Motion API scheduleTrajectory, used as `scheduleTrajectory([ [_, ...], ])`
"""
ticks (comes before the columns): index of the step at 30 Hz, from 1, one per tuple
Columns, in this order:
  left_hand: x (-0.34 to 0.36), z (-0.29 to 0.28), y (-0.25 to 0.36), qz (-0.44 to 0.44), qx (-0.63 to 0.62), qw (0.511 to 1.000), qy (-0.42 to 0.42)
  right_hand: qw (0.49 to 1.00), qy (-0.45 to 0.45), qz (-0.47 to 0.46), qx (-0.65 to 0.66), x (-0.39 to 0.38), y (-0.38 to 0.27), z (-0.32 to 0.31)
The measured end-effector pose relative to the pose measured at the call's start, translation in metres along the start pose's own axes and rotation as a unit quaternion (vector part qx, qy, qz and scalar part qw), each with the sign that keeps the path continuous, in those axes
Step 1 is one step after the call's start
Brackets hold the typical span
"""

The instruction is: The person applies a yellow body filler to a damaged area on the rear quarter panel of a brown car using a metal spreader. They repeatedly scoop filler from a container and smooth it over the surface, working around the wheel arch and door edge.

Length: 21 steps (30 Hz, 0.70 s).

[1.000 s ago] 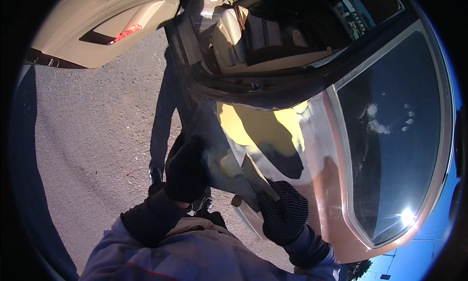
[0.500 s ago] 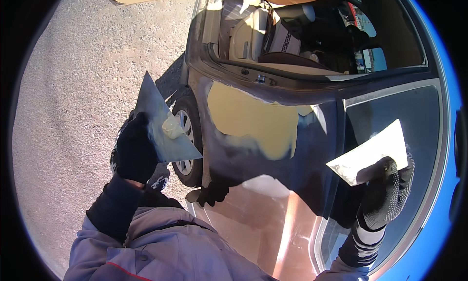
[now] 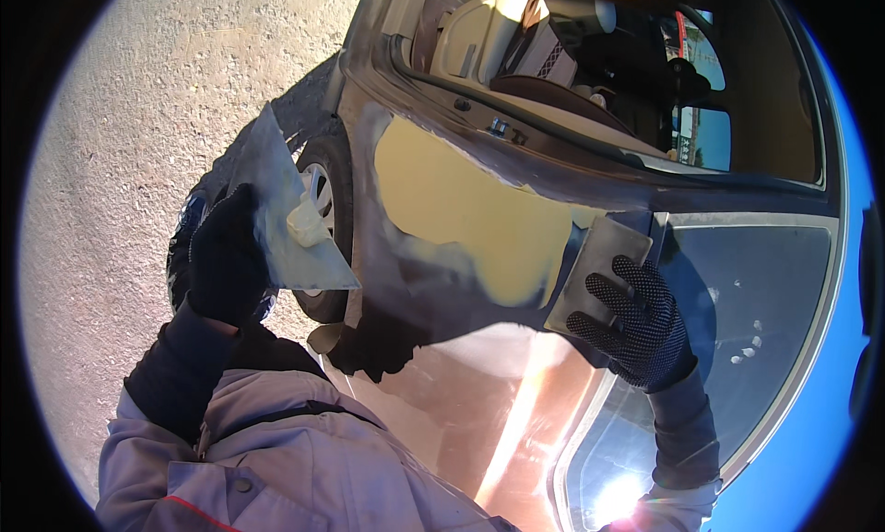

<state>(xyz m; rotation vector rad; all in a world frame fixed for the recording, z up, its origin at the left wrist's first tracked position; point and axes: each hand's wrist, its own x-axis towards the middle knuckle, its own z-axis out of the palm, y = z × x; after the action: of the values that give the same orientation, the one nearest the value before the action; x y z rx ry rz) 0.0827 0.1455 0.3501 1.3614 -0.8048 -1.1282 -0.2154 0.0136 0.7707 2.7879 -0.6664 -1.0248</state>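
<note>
My gloved left hand [image 3: 224, 260] grips a flat grey metal plate [image 3: 274, 214], which carries a lump of pale yellow putty [image 3: 307, 224]. In my gloved right hand [image 3: 638, 325] is a flat, rectangular putty spreader [image 3: 590, 272], its face toward the car body and the fingers spread across its back. The spreader sits at the right edge of a broad yellow putty patch [image 3: 461, 205] on the rear side panel, near the window frame; whether it touches the panel I cannot tell.
The brown car body [image 3: 452, 403] fills the middle. A rear wheel [image 3: 324, 195] stands beyond the metal plate, over gravelly ground [image 3: 175, 99]. On the right is a side window [image 3: 756, 301]; an opening above the panel shows the seats [image 3: 475, 48].
My right hand has moved left from the window to the putty patch and turned the spreader over toward the panel. The left hand still holds its plate, slightly further left and higher.
</note>
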Motion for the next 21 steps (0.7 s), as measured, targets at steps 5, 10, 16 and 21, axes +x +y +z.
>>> scheduleTrajectory([
  [5, -0.003, 0.01, -0.002, -0.016, -0.099, 0.995, -0.005, 0.999, -0.027, 0.018, 0.033, 0.006, 0.013, 0.007],
  [10, -0.001, 0.019, -0.019, -0.053, -0.422, 0.905, -0.007, 0.998, -0.052, -0.021, 0.004, 0.013, 0.023, 0.007],
  [16, 0.01, 0.018, -0.024, -0.125, -0.534, 0.835, -0.043, 0.998, -0.048, -0.043, -0.005, 0.021, 0.026, 0.01],
  [21, 0.012, 0.02, -0.013, -0.135, -0.485, 0.864, -0.017, 0.997, -0.052, 0.013, 0.048, 0.024, 0.026, 0.012],
])
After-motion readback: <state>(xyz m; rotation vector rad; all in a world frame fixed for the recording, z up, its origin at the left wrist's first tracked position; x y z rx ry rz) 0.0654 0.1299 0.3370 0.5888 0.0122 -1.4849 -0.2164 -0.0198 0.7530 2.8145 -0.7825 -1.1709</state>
